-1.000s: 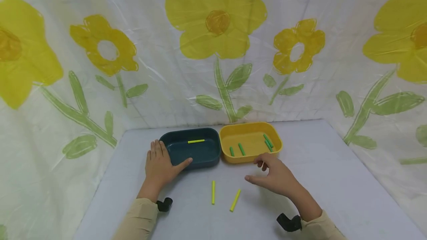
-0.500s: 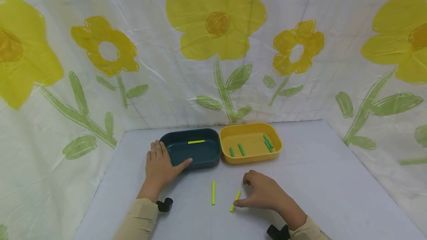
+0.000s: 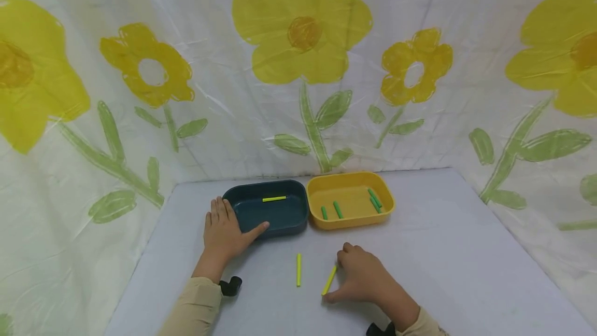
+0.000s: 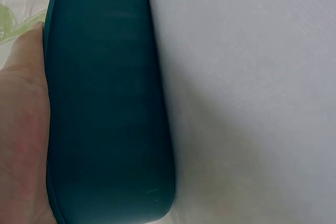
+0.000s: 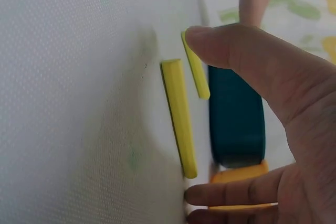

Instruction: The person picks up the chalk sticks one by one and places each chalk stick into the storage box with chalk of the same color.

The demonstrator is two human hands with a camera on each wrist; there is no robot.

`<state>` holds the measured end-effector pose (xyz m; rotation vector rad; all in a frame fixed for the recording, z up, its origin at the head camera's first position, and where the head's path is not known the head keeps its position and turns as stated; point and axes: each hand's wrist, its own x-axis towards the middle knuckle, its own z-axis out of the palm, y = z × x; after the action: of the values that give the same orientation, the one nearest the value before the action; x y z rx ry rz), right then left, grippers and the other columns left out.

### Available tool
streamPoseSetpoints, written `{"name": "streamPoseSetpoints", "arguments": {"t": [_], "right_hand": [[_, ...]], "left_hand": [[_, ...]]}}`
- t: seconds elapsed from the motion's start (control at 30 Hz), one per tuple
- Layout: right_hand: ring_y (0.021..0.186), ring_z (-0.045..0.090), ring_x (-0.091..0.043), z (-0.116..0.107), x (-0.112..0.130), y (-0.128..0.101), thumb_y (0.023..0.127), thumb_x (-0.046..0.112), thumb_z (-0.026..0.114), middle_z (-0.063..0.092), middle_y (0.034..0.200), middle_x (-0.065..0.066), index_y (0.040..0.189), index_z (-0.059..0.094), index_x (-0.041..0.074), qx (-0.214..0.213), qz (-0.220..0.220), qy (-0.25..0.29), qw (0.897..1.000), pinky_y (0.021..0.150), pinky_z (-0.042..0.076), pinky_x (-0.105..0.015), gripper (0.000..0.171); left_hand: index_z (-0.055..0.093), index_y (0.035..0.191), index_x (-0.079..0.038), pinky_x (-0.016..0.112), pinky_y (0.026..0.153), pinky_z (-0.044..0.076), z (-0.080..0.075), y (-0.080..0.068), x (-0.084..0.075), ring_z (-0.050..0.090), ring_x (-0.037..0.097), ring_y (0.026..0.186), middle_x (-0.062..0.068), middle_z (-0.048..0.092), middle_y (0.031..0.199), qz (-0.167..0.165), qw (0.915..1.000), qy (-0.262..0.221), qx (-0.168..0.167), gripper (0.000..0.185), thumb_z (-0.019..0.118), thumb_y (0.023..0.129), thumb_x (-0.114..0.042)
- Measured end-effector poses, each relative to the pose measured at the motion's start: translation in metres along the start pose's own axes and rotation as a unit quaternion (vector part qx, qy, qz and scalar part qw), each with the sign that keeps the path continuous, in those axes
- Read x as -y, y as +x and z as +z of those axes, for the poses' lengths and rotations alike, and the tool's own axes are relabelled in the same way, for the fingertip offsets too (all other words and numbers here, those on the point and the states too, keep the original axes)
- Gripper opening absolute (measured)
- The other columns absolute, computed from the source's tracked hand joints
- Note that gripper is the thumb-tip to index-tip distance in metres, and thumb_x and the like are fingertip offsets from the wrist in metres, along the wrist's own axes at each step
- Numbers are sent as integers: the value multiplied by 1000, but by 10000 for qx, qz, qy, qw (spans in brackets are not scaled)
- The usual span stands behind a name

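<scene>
My left hand point(image 3: 227, 228) lies flat against the dark teal tray point(image 3: 280, 218), fingers along its left side and thumb on the front wall; the left wrist view shows the palm point(image 4: 21, 129) touching the tray wall point(image 4: 105, 103). One yellow stick point(image 3: 274, 198) lies inside that tray. My right hand point(image 3: 338, 279) hovers low over a yellow stick point(image 3: 329, 279) on the table. Thumb and forefinger bracket its two ends with small gaps, as the right wrist view shows point(image 5: 179, 119). A second yellow stick point(image 3: 298, 269) lies just left of it.
A yellow tray point(image 3: 350, 223) stands right of the teal one and holds several green sticks point(image 3: 338, 209). The grey table point(image 3: 443, 253) is walled behind and on both sides by a flowered cloth point(image 3: 303, 92).
My right hand came back from beside the yellow tray and dropped onto the right-hand yellow stick, its fingers curling toward the stick's ends. The left hand stayed still.
</scene>
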<state>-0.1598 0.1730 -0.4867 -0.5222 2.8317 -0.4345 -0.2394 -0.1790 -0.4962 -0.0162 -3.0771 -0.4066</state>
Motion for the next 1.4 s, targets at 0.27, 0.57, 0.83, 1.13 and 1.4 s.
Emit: {"name": "streamPoseSetpoints", "arguments": {"t": [0.27,0.57,0.83,1.13,1.4], "right_hand": [[86,55,-15,1,2,-1,59,86,84,60,100,2,107,75,8,72,53,29,10000,71,57,-40,91],[93,57,-19,-1,10,-3,57,85,85,63,106,-4,112,75,4,90,181,-159,9997,77,60,-45,99],[91,57,-19,-1,16,-4,55,82,88,62,105,-4,113,74,2,45,214,-355,9991,73,61,-44,100],[88,54,-18,1,21,-3,56,78,90,59,101,-4,110,72,2,31,361,-374,9986,71,60,-42,95],[85,53,-16,1,22,-4,58,72,91,58,98,-3,106,72,2,-101,316,-409,9986,70,59,-40,88]], "left_hand": [[4,163,16,69,130,8,-1,-2,1,-2,54,162,38,-4,172,9,10000,4,33,147,40,81,-101],[2,163,15,69,131,5,-1,-1,0,-7,52,163,36,-8,173,-2,9999,-90,69,147,41,81,-100],[2,164,14,69,131,4,-2,0,-1,-7,52,163,36,-8,173,-9,9999,-115,38,147,43,81,-100],[0,163,15,69,130,2,-3,-1,-3,-8,53,162,37,-8,172,2,9999,-118,102,147,42,81,-100],[3,163,16,71,130,5,-2,0,-2,-5,54,162,38,-6,172,50,9999,-109,-22,146,44,82,-99]]}}
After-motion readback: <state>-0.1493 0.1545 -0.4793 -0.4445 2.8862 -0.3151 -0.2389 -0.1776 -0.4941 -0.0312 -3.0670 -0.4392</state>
